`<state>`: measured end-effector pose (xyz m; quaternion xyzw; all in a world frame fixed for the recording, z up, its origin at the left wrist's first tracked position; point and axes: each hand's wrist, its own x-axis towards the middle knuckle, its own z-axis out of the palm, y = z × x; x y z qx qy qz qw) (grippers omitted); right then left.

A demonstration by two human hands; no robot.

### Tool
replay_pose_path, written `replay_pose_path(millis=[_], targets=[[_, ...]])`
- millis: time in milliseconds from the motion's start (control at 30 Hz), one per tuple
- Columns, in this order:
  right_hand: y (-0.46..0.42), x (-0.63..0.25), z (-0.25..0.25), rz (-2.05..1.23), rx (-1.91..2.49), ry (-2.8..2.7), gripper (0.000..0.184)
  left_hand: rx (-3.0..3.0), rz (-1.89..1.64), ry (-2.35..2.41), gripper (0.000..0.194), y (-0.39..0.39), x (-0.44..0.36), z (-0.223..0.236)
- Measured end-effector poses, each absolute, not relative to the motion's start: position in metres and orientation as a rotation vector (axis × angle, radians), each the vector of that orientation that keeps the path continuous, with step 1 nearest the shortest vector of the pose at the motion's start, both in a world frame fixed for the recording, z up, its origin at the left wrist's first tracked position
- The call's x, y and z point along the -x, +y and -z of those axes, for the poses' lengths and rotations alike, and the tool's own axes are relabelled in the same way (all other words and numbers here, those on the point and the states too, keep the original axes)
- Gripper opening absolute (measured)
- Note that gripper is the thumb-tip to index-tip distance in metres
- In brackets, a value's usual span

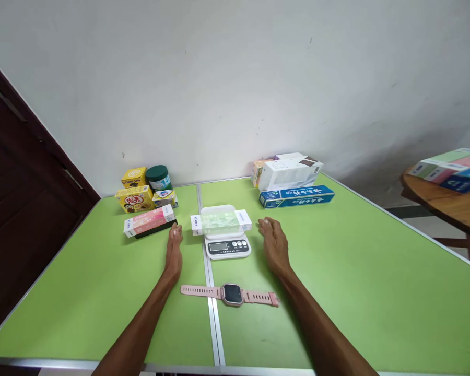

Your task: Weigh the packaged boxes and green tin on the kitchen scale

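Observation:
A white digital kitchen scale [227, 255] stands on the green table, its display facing me. Across its tray lies a long green-and-white toothpaste-type box [221, 223]. My left hand [174, 253] rests edge-down to the left of the scale, holding nothing, with its fingertips close to a pink-and-white box [151, 220]; whether they touch is unclear. On the other side, my right hand [275, 246] is also free of any object, fingers stretched forward, apart from the green box. Between my forearms a pink-strapped smartwatch [232, 294] lies flat, strap spread out.
Back left, yellow boxes [134, 199] stand by a green-lidded tub [159, 178] and a small yellow-white box [165, 198]. Back right, a blue box [296, 197] lies before a white box [290, 173]. More boxes [454, 167] sit on a round wooden table [446, 201].

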<state>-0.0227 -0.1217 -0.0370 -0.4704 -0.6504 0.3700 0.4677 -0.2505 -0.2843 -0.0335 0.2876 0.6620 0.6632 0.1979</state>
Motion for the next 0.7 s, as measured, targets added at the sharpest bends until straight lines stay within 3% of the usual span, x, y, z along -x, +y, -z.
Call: replay_pose_path(millis=[700], targets=[[-0.155,0.032,0.005,-0.884,0.94,-1.609,0.066,-1.428,-1.404,1.989,0.078,-0.293,0.212,0.005]])
